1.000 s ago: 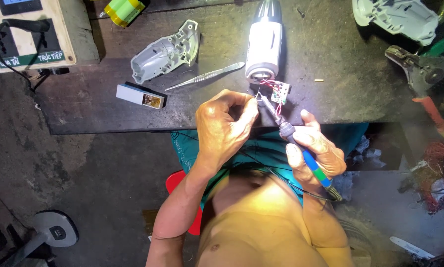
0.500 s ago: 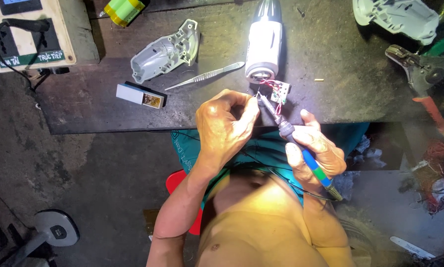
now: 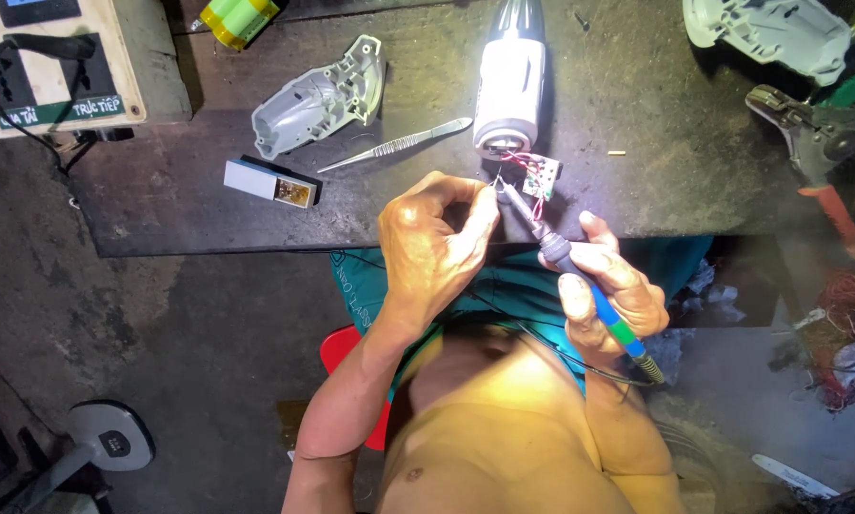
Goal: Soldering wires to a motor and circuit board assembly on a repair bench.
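1. Dark and worn, the table (image 3: 637,114) is seen from above, lit at 12 o'clock by a white torch body (image 3: 509,81).
2. A small circuit board (image 3: 542,175) on red wires lies touching the torch's open end.
3. A blue-handled soldering iron (image 3: 580,276) is held in the right hand (image 3: 608,286), grip clenched, tip at the board.
4. The left hand (image 3: 437,243) is pinched shut beside the tip; what it holds cannot be told.
5. Metal tweezers (image 3: 396,145) lie at 10 o'clock.

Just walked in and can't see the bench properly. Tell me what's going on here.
A person is soldering at a dark workbench. The right hand holds a soldering iron, its tip at a small circuit board wired to a white torch-like device. The left hand pinches something thin at the same spot. Tweezers and a grey casing half lie nearby.
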